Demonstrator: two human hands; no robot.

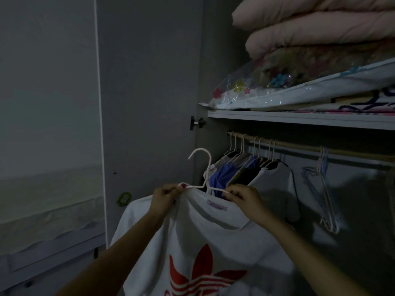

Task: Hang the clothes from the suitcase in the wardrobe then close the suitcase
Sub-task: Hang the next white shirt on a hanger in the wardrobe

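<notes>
— What stands around the open wardrobe door (149, 82)?

— Left of that door runs a pale wall (47, 60), dim and grey in the low light, with a thin white strip (98, 82) upright along the door's edge. A small green sticker (124, 198) sits low on the door.

— And right of the door?

— A metal hinge (197, 122) at its edge, then a white shelf (299, 119). On the shelf lie a clear flowered bag (267, 90) and, above it, folded pink quilts (320, 28) (the room is quite dark).
</notes>
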